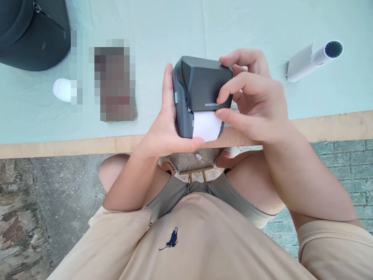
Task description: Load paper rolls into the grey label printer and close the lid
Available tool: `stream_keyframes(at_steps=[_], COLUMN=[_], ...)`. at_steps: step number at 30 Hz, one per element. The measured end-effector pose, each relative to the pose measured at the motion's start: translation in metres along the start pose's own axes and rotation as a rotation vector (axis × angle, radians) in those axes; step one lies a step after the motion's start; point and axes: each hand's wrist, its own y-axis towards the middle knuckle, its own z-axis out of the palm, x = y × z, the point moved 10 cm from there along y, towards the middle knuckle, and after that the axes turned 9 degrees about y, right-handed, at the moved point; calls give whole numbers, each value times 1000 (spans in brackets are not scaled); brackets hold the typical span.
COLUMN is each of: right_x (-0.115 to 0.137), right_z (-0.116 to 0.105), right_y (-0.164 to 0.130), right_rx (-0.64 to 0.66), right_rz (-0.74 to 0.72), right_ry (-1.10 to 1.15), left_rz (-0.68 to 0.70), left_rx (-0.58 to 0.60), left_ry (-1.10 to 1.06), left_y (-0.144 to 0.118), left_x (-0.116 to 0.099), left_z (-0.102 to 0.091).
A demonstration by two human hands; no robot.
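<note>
- We're holding the dark grey plastic handheld label printer [201, 97] in mid-air, over the near wooden edge of the table covered in pale green cloth [233, 23], just above our lap.
- Our left hand [166, 128] is cradling it from 9 o'clock: fingers lying flat up the left wall, thumb hooked under the bottom edge. Closed firmly on the body, likely to steady it while the other hand works.
- Our right hand [253, 101] is coming in from 3 o'clock, fingers curled over the hinged lid's top and right side, thumb tip touching the white paper roll [206, 126] at the slot. Partly closed, pinching lid and paper rather than clamping.
- Printer's long axis is running 12 to 6; lid hinge end pointing at 12, the white paper end pointing at 6, towards us. Lid face with brand text is facing up at the camera.
- On the cloth, well apart: a loose white label roll with dark core [314, 58] at 2 o'clock, a black bag [32, 31] at 10 o'clock, a small white oval object [61, 89] at 9 o'clock.
</note>
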Motion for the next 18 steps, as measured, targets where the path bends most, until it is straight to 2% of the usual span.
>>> stream_keyframes(at_steps=[6, 9, 11, 13, 15, 18], right_x=[-2, -3, -11, -20, -24, -22], right_z=[6, 2, 1, 8, 18, 23], right_y=[0, 0, 0, -2, -4, -5], right_rx=[45, -16, -45, 0, 74, 104], right_rz=[52, 60, 125, 226, 289, 286], right_ry=[61, 107, 192, 289, 343, 346], left_rz=[-31, 65, 100, 123, 79, -88], left_rx=[-12, 20, 48, 47, -41, -229], left_ry=[-99, -65, -81, -158, -237, -274], left_y=[0, 3, 4, 3, 1, -4], left_x=[1, -9, -11, -13, -9, 0], left_z=[-1, 2, 6, 8, 3, -6])
